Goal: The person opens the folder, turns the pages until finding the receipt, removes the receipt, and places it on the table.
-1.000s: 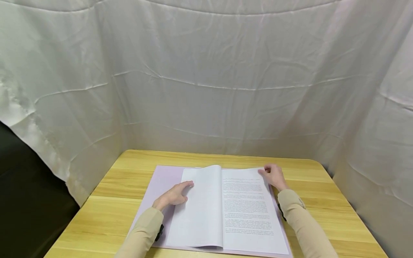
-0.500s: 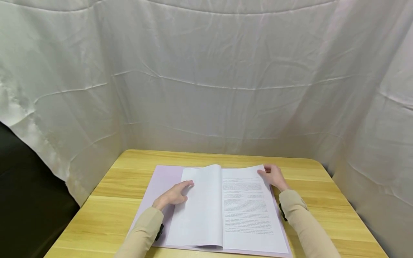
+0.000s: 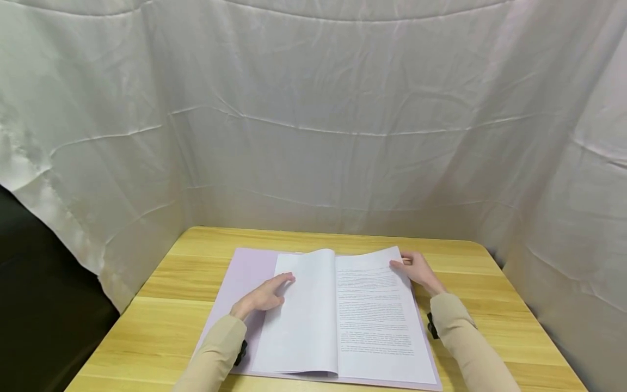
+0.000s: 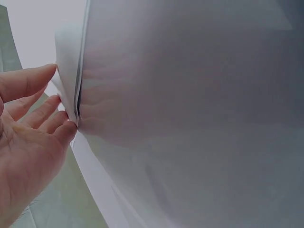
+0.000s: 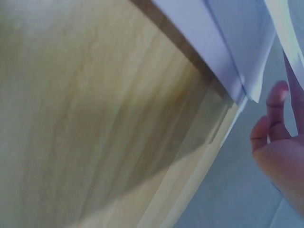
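A document of white sheets lies spread in a pale lilac folder [image 3: 250, 272] on the wooden table. Its left stack of pages [image 3: 303, 321] looks blank and bulges near the spine; the right-hand printed page [image 3: 374, 316] carries dense text. My left hand [image 3: 264, 296] rests at the outer edge of the left pages, thumb and index spread apart. In the left wrist view the fingertips of that hand [image 4: 38, 114] touch the sheet edges. My right hand [image 3: 415, 270] pinches the top right corner of the printed page, which is raised. The right wrist view shows the lifted sheet [image 5: 287, 33] beside the fingers.
The yellow wood-grain table [image 3: 161, 305] extends on both sides of the folder. A grey-white curtain [image 3: 313, 136] hangs behind and around it. Something black [image 3: 44, 294] shows at the lower left. Both wrists wear dark bands [image 3: 241, 353].
My right hand has lifted the page's top right corner higher, and my right wrist has shifted slightly right. The left hand has stayed in place.
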Action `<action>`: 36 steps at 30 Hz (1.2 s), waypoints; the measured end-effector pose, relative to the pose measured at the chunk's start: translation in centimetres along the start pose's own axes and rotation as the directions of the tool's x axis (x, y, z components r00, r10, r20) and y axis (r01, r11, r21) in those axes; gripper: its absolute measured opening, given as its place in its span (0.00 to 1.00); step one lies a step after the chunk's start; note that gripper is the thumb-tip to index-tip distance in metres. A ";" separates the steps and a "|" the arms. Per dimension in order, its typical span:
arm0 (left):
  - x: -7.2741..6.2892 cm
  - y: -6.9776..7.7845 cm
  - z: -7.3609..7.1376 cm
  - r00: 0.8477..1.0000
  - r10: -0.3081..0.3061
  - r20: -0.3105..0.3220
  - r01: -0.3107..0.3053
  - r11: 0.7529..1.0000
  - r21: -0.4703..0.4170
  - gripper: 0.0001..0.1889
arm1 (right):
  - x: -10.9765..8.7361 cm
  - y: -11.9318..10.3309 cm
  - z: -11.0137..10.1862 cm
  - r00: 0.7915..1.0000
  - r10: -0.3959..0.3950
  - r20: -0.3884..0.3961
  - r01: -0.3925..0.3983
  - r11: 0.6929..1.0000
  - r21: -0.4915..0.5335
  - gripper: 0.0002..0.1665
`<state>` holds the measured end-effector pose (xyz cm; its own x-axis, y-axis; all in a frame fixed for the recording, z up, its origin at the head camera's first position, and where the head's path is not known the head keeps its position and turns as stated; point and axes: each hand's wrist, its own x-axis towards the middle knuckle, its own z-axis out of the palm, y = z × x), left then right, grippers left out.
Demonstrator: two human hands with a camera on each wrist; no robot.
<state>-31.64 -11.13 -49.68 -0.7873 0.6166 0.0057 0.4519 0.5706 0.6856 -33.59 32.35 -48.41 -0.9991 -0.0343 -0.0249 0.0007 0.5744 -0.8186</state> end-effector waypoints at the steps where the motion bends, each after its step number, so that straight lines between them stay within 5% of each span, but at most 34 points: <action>1: 0.0 0.0 0.0 1.000 -0.004 0.000 0.004 1.000 -0.006 0.31 | -0.1 0.0 0.0 1.000 0.008 0.012 -0.008 1.000 0.019 0.29; 17: 0.0 0.3 -0.2 0.997 -0.071 -0.042 0.065 0.990 -0.128 0.34 | -2.4 -1.3 -0.5 0.981 0.021 0.192 -0.070 0.965 0.254 0.45; 25: -0.1 1.2 -0.3 0.966 -0.206 -0.153 0.178 0.967 -0.180 0.38 | -3.7 -2.0 -0.8 0.967 0.015 0.254 -0.105 0.933 0.344 0.45; 32: -0.2 1.6 -0.2 0.957 -0.220 -0.188 0.178 0.959 -0.220 0.41 | -4.7 -2.6 -0.7 0.965 0.014 0.262 -0.116 0.919 0.377 0.42; 36: -0.2 1.8 0.0 0.952 -0.233 -0.198 0.183 0.953 -0.242 0.42 | -5.1 -2.5 -0.8 0.953 -0.068 0.294 -0.075 0.890 0.449 0.38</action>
<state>-30.64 -10.24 -48.40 -0.9379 0.3467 -0.0100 0.1855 0.5255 0.8303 -28.52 31.74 -45.81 -0.9401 -0.3122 -0.1369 0.0948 0.1465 -0.9847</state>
